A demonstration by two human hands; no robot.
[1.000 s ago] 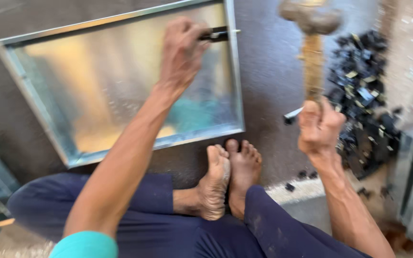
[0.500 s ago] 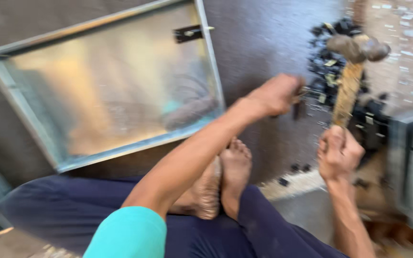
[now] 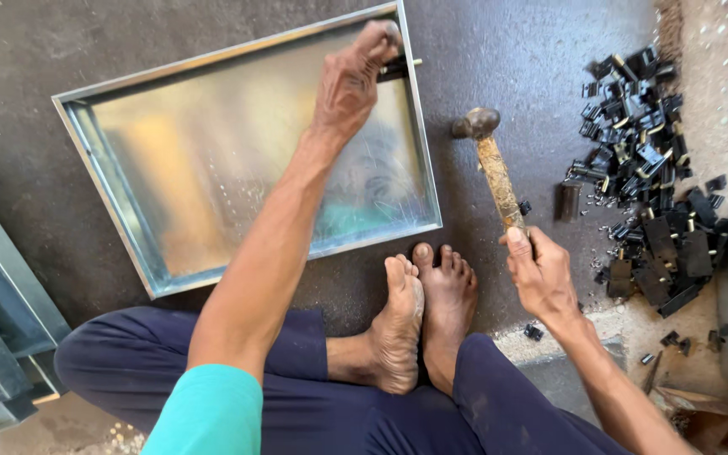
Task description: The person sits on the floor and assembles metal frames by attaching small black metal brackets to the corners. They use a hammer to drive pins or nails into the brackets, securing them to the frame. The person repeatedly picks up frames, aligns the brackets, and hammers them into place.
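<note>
One shallow shiny metal tray (image 3: 212, 160), small black hinge (image 3: 398, 67) at rim, left hand (image 3: 351, 80)

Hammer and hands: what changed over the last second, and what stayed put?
The left hand reached right toward the pile of black metal pieces, then returned to the metal tray rim, now pressing a small black piece there. The hammer, raised before, has come down; its head sits low by the floor. The right hand kept its grip on the handle. Tray, pile and crossed feet stayed.
</note>
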